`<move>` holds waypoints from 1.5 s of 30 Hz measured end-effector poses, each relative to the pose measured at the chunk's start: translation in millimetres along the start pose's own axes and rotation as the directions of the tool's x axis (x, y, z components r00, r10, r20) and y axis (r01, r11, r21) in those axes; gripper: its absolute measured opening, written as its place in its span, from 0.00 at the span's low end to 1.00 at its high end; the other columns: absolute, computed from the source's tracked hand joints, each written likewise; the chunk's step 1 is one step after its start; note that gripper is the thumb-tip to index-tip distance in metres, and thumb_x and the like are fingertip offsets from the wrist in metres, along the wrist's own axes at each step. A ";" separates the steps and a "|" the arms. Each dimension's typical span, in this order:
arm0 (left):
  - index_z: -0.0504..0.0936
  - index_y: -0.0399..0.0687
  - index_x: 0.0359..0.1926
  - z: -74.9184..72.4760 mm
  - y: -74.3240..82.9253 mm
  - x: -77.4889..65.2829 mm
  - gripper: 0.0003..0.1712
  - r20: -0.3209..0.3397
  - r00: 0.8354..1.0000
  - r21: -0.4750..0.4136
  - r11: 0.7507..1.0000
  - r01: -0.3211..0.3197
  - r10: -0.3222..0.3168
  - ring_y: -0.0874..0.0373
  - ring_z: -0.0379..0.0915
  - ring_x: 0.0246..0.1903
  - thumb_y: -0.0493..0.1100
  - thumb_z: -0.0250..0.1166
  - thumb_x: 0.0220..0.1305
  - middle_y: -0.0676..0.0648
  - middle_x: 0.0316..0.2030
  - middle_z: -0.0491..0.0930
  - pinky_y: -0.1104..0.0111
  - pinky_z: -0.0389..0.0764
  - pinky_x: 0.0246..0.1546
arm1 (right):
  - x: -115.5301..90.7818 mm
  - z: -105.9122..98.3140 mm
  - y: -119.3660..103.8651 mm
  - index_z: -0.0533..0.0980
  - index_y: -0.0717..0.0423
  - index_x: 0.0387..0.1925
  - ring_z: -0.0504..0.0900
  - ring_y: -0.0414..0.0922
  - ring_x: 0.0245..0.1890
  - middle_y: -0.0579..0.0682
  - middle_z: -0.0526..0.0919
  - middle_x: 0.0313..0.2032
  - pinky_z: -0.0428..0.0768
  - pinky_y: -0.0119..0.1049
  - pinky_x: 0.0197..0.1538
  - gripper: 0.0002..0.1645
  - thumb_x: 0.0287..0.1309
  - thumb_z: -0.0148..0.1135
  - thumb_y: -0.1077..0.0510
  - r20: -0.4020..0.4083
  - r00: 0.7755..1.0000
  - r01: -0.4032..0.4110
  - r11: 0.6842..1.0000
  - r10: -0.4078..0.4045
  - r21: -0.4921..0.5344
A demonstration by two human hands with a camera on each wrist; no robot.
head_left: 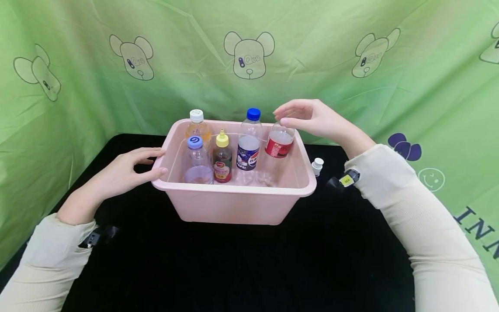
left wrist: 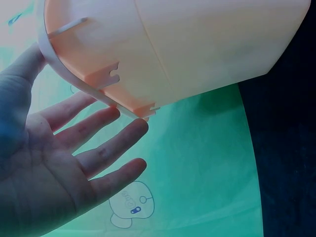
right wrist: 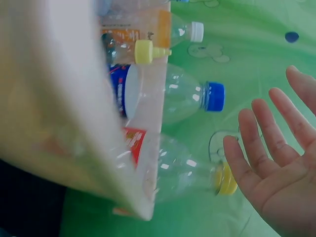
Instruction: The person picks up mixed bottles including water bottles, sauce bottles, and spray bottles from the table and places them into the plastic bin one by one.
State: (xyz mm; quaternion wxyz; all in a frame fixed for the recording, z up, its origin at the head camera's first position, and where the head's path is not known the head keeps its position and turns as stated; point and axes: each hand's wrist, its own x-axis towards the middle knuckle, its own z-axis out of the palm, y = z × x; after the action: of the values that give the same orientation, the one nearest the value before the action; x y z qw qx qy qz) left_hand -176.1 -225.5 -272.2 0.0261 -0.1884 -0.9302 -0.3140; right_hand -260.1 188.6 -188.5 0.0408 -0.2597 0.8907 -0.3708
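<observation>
A pink plastic tub (head_left: 234, 203) holds several upright bottles. At its left rim, my left hand (head_left: 121, 173) has its fingertips at the edge; in the left wrist view the fingers are spread and mostly straight. My right hand (head_left: 316, 118) hovers over a clear bottle with a red label (head_left: 279, 147), fingers loosely bent. The right wrist view shows that bottle's yellow cap (right wrist: 228, 177) beside the palm, with nothing gripped. Left of it stands a blue-capped Pepsi bottle (head_left: 248, 154), then a yellow-topped squeeze sauce bottle (head_left: 222, 162).
Also in the tub are a purple-capped clear bottle (head_left: 198, 162) and a white-capped bottle of amber liquid (head_left: 199, 128). A small white-capped bottle (head_left: 317, 166) shows just outside the tub's right side. Black cloth (head_left: 249, 264) covers the table; a green printed curtain (head_left: 312, 56) hangs behind.
</observation>
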 end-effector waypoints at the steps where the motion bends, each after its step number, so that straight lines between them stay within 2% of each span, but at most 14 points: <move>1: 0.68 0.44 0.64 0.1 0.1 0.0 0.32 0.000 1.000 -0.002 1.000 0.001 -0.001 0.38 0.71 0.56 0.52 0.61 0.61 0.38 0.62 0.68 0.45 0.71 0.55 | -2.7 -0.5 2.5 0.75 0.50 0.54 0.77 0.32 0.53 0.44 0.80 0.51 0.72 0.40 0.62 0.21 0.60 0.59 0.49 -0.010 1.000 -0.002 1.000 0.002 0.004; 8: 0.68 0.45 0.64 0.7 0.6 0.6 0.32 0.002 1.000 -0.008 1.000 0.006 -0.006 0.38 0.71 0.56 0.52 0.61 0.61 0.38 0.63 0.67 0.45 0.71 0.55 | -23.3 -4.6 28.9 0.74 0.55 0.54 0.77 0.29 0.50 0.41 0.82 0.48 0.75 0.21 0.52 0.21 0.61 0.59 0.52 -0.081 0.996 -0.023 0.998 0.028 0.056; 21: 0.68 0.45 0.64 0.9 1.0 -0.1 0.32 0.001 1.000 -0.003 1.000 0.011 -0.011 0.38 0.71 0.56 0.52 0.61 0.61 0.38 0.63 0.67 0.45 0.71 0.55 | -58.9 -3.1 90.6 0.75 0.56 0.53 0.79 0.25 0.44 0.26 0.81 0.40 0.74 0.17 0.48 0.19 0.61 0.59 0.54 -0.210 0.972 -0.079 0.987 0.108 0.143; 28: 0.68 0.46 0.64 0.4 1.1 -0.5 0.32 0.001 1.000 -0.002 1.000 0.017 -0.017 0.38 0.71 0.56 0.52 0.61 0.61 0.39 0.64 0.67 0.45 0.71 0.54 | -70.0 5.9 120.4 0.76 0.46 0.50 0.79 0.25 0.43 0.24 0.80 0.39 0.74 0.17 0.47 0.16 0.60 0.60 0.54 -0.270 0.946 -0.129 0.972 0.180 0.198; 35: 0.68 0.46 0.64 0.8 0.6 -0.6 0.32 -0.002 1.000 -0.001 1.000 0.009 -0.009 0.38 0.71 0.56 0.52 0.61 0.61 0.39 0.63 0.67 0.45 0.71 0.55 | -76.3 17.3 142.8 0.77 0.49 0.49 0.78 0.24 0.42 0.26 0.81 0.38 0.74 0.15 0.46 0.15 0.59 0.61 0.58 -0.309 0.937 -0.071 0.954 0.163 0.290; 37: 0.68 0.46 0.64 0.7 0.5 -0.5 0.32 0.000 1.000 -0.001 1.000 0.012 -0.012 0.38 0.71 0.56 0.52 0.61 0.61 0.39 0.63 0.67 0.45 0.71 0.55 | -77.2 20.4 146.5 0.78 0.46 0.47 0.78 0.23 0.41 0.25 0.81 0.38 0.74 0.15 0.46 0.14 0.59 0.61 0.60 -0.319 0.933 -0.063 0.947 0.168 0.314; 38: 0.68 0.46 0.64 0.7 0.4 -0.4 0.32 0.001 1.000 -0.001 1.000 0.014 -0.014 0.38 0.71 0.56 0.53 0.61 0.61 0.39 0.63 0.67 0.45 0.71 0.55 | -77.4 21.7 148.5 0.78 0.47 0.48 0.79 0.24 0.41 0.26 0.81 0.38 0.74 0.15 0.46 0.15 0.59 0.60 0.60 -0.320 0.933 -0.053 0.944 0.164 0.327; 41: 0.68 0.46 0.64 0.5 0.2 -0.4 0.32 0.003 1.000 -0.003 1.000 0.019 -0.019 0.38 0.71 0.56 0.53 0.61 0.61 0.39 0.64 0.66 0.45 0.71 0.55 | -77.5 26.4 154.4 0.78 0.48 0.47 0.79 0.24 0.40 0.28 0.82 0.38 0.74 0.15 0.45 0.14 0.58 0.60 0.63 -0.322 0.934 -0.026 0.926 0.157 0.377; 45: 0.68 0.46 0.64 0.6 -0.1 -0.4 0.32 -0.001 1.000 -0.006 1.000 0.015 -0.015 0.39 0.71 0.56 0.52 0.61 0.61 0.39 0.64 0.67 0.45 0.71 0.55 | -77.5 33.2 161.6 0.77 0.49 0.44 0.80 0.26 0.39 0.32 0.83 0.38 0.77 0.16 0.44 0.13 0.59 0.58 0.65 -0.304 0.940 0.006 0.885 0.154 0.465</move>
State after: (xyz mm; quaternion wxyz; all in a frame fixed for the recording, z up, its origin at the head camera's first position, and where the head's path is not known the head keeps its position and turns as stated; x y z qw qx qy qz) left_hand -175.7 -225.4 -272.8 0.0235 -0.1814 -0.9306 -0.3170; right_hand -254.3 300.9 -331.8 -0.0353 -0.1417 0.7809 -0.6073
